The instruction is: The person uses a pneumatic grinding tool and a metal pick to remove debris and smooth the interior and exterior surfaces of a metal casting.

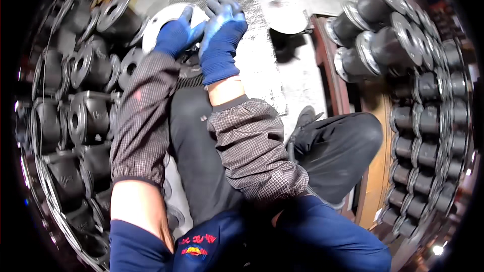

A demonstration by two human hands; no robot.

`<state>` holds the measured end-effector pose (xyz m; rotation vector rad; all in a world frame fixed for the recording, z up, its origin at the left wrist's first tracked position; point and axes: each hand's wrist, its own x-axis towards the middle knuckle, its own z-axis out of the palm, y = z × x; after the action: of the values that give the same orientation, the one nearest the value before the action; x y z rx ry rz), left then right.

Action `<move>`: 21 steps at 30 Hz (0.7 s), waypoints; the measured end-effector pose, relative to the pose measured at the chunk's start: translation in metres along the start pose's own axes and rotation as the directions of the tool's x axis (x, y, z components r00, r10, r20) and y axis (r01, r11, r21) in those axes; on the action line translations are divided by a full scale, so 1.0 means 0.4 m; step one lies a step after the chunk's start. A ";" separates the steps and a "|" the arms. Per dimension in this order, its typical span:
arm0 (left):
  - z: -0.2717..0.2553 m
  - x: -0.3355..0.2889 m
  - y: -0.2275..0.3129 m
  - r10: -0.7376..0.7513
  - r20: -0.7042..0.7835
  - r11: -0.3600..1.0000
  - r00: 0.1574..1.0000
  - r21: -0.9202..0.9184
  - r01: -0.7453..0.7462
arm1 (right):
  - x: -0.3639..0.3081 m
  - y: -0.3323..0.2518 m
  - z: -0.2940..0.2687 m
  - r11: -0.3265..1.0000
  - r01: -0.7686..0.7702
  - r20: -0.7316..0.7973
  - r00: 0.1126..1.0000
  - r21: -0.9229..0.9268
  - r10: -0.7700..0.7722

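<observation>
Stacked dark flanged cast-metal valve bodies [85, 116] crowd both sides, leaving a narrow grey floor [297, 78] strip. Both blue-gloved hands, left [176, 32] and right [223, 30], reach forward and grip a round pale metal flange [160, 20].

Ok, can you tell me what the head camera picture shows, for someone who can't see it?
A seated person's left hand and right hand, both in blue gloves, grip a round pale metal flange in front of them. Dark cast pipe fittings with shiny flanges are stacked on the left and right, on a grey floor.

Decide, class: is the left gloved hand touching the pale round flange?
Touching. The head view shows the left hand lying on the pale round flange, fingers overlapping its face, no gap showing.
</observation>
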<state>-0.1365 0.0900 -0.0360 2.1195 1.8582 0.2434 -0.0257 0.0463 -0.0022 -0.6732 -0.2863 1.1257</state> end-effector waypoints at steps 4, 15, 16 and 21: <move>0.024 0.001 0.024 0.019 -0.049 0.982 0.999 0.191 -0.010 | 0.062 -0.127 -0.049 0.998 0.044 0.130 0.990 0.041 -0.049; 0.027 -0.116 0.074 -0.032 0.024 0.976 0.999 0.216 0.026 | 0.119 -0.349 -0.195 0.854 0.021 0.401 0.888 -0.519 0.222; 0.036 -0.147 0.055 -0.022 -0.031 0.979 0.999 0.202 0.028 | 0.137 -0.323 -0.224 0.811 0.129 0.438 0.883 -0.570 0.167; 0.016 -0.301 0.121 0.067 -0.018 0.997 0.998 -0.049 -0.068 | 0.191 -0.303 -0.384 0.747 0.086 0.497 0.796 -0.659 0.346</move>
<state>-0.1065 -0.0348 -0.0165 2.1548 1.7729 0.3199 0.1770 0.0295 -0.0534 -0.9539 -1.2537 1.3731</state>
